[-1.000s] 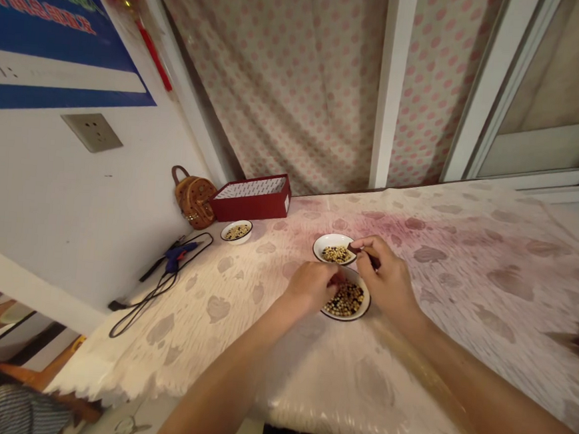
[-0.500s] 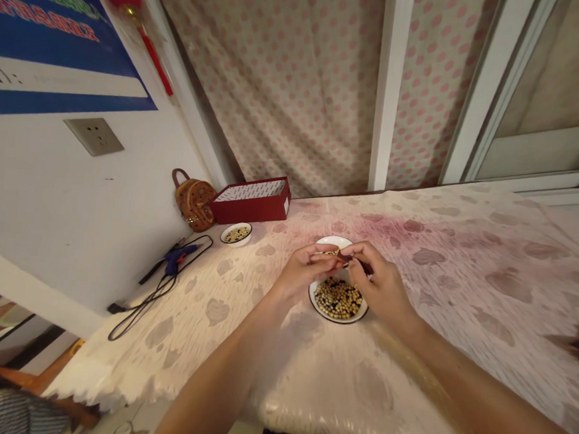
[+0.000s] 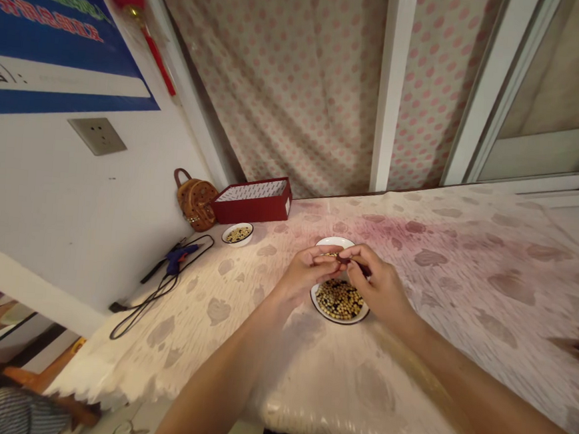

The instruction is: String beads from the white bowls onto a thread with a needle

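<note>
Both my hands meet above a white bowl of yellow and black beads or beans. My left hand has its fingers pinched on a small dark reddish-brown piece. From the right, my right hand touches the same piece with its fingertips, and a dark object shows within its grip, too small to name. Just behind my fingers stands a second white bowl, partly hidden by them.
A third small bowl stands at the left near a red box and a brown bag. A blue glue gun with a black cord lies by the wall. Part of a person in striped cloth shows at lower left.
The small brown piece between my fingertips has turned slightly. My hands stay in nearly the same place over the bowl, and the view has shifted a little.
</note>
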`<action>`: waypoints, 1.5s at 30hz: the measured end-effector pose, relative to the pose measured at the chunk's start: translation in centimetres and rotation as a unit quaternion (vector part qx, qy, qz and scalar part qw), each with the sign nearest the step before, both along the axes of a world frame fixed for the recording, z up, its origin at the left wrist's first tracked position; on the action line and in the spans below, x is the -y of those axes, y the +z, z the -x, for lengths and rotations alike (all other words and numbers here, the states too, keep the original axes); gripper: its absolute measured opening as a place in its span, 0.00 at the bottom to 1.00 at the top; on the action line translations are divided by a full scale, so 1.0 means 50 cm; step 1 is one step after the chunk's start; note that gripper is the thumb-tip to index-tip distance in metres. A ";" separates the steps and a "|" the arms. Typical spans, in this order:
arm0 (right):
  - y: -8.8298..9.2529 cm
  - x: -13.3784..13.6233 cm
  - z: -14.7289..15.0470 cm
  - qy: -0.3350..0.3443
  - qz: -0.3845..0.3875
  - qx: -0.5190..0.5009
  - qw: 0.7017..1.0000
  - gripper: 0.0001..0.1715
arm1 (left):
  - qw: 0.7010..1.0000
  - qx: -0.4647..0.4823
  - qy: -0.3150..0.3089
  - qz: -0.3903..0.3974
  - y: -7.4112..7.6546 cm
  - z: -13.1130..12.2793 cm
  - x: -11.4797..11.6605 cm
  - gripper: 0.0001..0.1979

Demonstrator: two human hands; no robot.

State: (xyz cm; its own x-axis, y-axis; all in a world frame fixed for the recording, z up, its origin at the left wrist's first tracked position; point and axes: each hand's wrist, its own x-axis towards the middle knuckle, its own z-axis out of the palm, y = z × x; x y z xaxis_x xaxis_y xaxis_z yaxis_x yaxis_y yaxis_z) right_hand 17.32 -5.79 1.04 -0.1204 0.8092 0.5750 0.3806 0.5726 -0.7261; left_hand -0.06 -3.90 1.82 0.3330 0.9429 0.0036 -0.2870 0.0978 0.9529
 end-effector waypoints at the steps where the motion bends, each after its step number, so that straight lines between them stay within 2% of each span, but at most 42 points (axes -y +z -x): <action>1: 0.000 0.000 0.000 0.000 -0.001 0.000 1.000 0.09 | 1.000 -0.001 0.000 -0.001 0.000 0.000 0.000 0.24; 8: -0.002 -0.004 -0.002 -0.004 -0.002 0.007 1.000 0.08 | 1.000 0.000 0.025 -0.006 -0.005 0.000 -0.006 0.27; 12: -0.004 -0.005 -0.003 -0.027 -0.008 -0.003 1.000 0.08 | 0.997 -0.012 0.065 -0.044 -0.009 0.003 -0.014 0.24; 17: -0.007 -0.008 -0.004 -0.066 -0.001 -0.017 0.998 0.08 | 0.989 -0.086 0.092 -0.073 -0.025 -0.003 -0.042 0.18; 20: -0.008 -0.010 -0.006 -0.075 -0.002 -0.024 0.997 0.08 | 0.983 -0.123 0.099 -0.095 -0.034 -0.010 -0.053 0.21; 22: -0.007 -0.010 -0.006 -0.082 -0.004 -0.026 0.996 0.08 | 0.970 -0.169 0.105 -0.141 -0.031 -0.011 -0.049 0.22; 25: -0.005 -0.010 -0.007 -0.088 -0.006 -0.025 0.996 0.08 | 0.917 -0.313 0.101 -0.224 -0.007 -0.001 -0.022 0.16; 27: -0.004 -0.009 -0.008 -0.089 -0.007 -0.024 0.996 0.08 | 0.857 -0.438 0.064 -0.263 0.017 0.009 0.003 0.14; 29: -0.004 -0.009 -0.008 -0.091 -0.006 -0.023 0.996 0.08 | 0.791 -0.539 0.011 -0.290 0.041 0.017 0.027 0.18; 32: -0.004 -0.009 -0.008 -0.097 -0.004 -0.018 0.995 0.08 | 0.724 -0.619 -0.040 -0.302 0.063 0.019 0.049 0.20; 34: -0.005 -0.010 -0.009 -0.101 -0.003 -0.013 0.995 0.08 | 0.702 -0.643 -0.050 -0.302 0.063 0.014 0.054 0.18; 37: -0.007 -0.011 -0.009 -0.101 -0.001 -0.009 0.995 0.08 | 0.694 -0.652 -0.051 -0.301 0.050 0.002 0.051 0.15; 41: -0.007 -0.010 -0.009 -0.103 0.001 -0.005 0.995 0.09 | 0.698 -0.640 -0.043 -0.318 0.033 -0.009 0.044 0.14; 43: -0.006 -0.010 -0.010 -0.102 0.002 -0.005 0.995 0.09 | 0.718 -0.623 -0.031 -0.310 0.031 -0.010 0.041 0.13; 45: -0.005 -0.009 -0.009 -0.099 0.002 -0.008 0.995 0.09 | 0.755 -0.588 -0.017 -0.289 0.031 -0.007 0.039 0.13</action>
